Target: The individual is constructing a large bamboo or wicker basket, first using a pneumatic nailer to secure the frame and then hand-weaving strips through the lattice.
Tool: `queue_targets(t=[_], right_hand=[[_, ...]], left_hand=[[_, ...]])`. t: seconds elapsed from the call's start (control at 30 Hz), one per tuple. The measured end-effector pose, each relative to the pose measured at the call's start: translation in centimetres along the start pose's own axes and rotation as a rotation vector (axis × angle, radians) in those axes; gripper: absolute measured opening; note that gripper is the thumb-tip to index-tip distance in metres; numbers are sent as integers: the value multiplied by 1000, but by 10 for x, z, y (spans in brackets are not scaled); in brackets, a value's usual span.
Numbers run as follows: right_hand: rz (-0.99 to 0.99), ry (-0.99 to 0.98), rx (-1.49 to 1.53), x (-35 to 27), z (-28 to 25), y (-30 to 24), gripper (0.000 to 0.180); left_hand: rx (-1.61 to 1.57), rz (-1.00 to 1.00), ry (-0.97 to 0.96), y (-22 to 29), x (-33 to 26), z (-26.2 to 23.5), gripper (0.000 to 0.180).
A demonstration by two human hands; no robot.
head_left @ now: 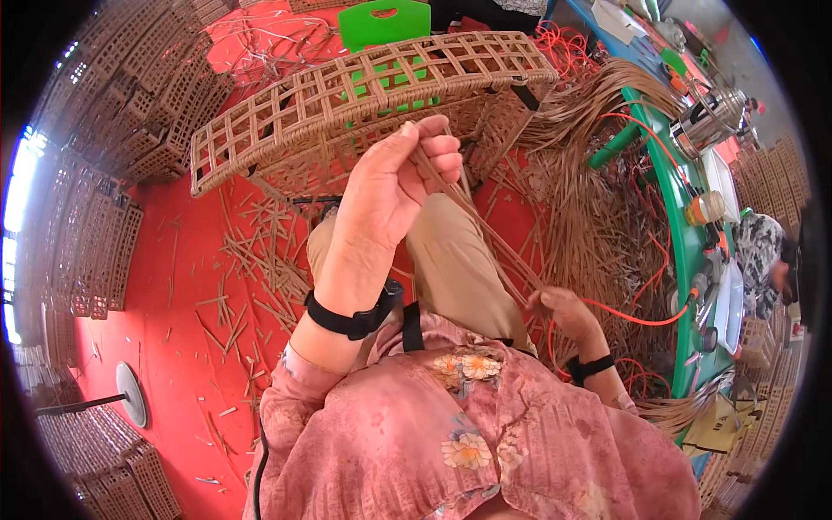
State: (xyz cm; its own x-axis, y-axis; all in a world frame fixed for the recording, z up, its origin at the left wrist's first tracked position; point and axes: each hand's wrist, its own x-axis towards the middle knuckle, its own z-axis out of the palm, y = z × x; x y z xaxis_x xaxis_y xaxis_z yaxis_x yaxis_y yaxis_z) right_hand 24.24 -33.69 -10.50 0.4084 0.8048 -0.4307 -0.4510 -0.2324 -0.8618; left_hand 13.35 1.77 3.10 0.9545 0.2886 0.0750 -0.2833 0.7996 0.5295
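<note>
Raised in front of the woven piece, my left hand (403, 169) is closed around thin flat brown weaving strips (485, 227). From there the strips slant down to the right across my trousers. Lower down, beside my right knee, my right hand (568, 314) pinches the same strips between thumb and fingers. Just beyond my left hand stands a brown woven wicker frame (368, 82), an open lattice over a dark frame with a long curved upper edge. Its lower part is partly hidden behind my hand and legs.
A large bundle of loose brown strips (598, 234) hangs at the right beside a green table (685, 286) holding a metal pot (709, 123), a jar (706, 208) and tools. An orange hose (637, 319) crosses there. Strip offcuts (260, 260) litter the red floor; stacked baskets (95, 234) stand left.
</note>
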Motion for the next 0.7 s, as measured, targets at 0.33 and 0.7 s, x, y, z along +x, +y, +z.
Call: queue_targets(t=[0.33, 0.7], right_hand=[[-48, 445, -919, 11, -72, 77, 34], [-291, 291, 236, 60, 70, -177, 36]], left_hand=[[230, -97, 6, -49, -9, 20, 30], [1370, -471, -649, -170, -52, 4, 31]])
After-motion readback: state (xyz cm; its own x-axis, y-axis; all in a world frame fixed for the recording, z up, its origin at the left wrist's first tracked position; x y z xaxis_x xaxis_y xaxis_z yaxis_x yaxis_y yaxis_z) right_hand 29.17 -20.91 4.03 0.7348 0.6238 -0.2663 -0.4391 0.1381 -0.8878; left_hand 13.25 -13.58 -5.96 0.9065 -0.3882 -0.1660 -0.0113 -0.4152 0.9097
